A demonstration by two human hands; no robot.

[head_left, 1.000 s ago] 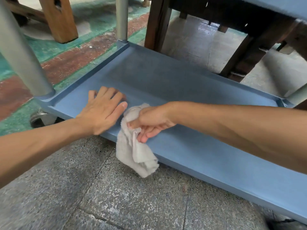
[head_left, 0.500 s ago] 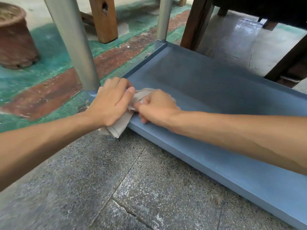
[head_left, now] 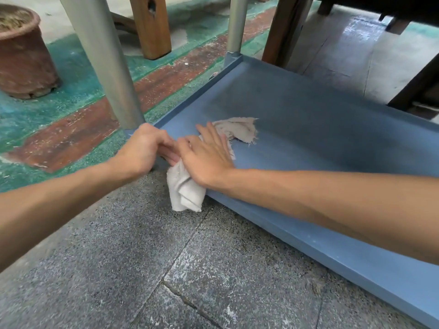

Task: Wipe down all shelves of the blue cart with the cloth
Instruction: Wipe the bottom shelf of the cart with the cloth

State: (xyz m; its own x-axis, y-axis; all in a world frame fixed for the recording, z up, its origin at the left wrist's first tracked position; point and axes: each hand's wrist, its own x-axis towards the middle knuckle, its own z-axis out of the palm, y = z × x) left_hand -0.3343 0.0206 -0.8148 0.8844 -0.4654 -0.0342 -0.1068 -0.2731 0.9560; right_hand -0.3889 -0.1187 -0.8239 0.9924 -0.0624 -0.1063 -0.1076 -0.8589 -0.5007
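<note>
The blue cart's bottom shelf (head_left: pixel 308 129) runs from the left corner to the lower right, just above the floor. A pale grey cloth (head_left: pixel 240 130) lies on its near-left part, and one end hangs over the front rim toward the floor. My right hand (head_left: pixel 209 155) lies flat on the cloth with straight fingers, pressing it onto the shelf. At the front-left corner, my left hand (head_left: pixel 145 150) has curled fingers that pinch the cloth's edge beside the right hand. Higher shelves are out of view.
Two grey metal cart posts (head_left: pixel 104 67) (head_left: pixel 236 24) rise from the shelf's left corners. A clay pot (head_left: pixel 21 51) stands far left, with a light wooden leg (head_left: pixel 152 27) behind. Dark wooden furniture (head_left: pixel 282 29) stands behind the shelf. Speckled stone floor (head_left: pixel 142 257) is in front.
My right hand has flattened and slid farther onto the shelf, spreading the cloth inward. My left hand shifted from lying over the cloth to pinching its edge at the corner.
</note>
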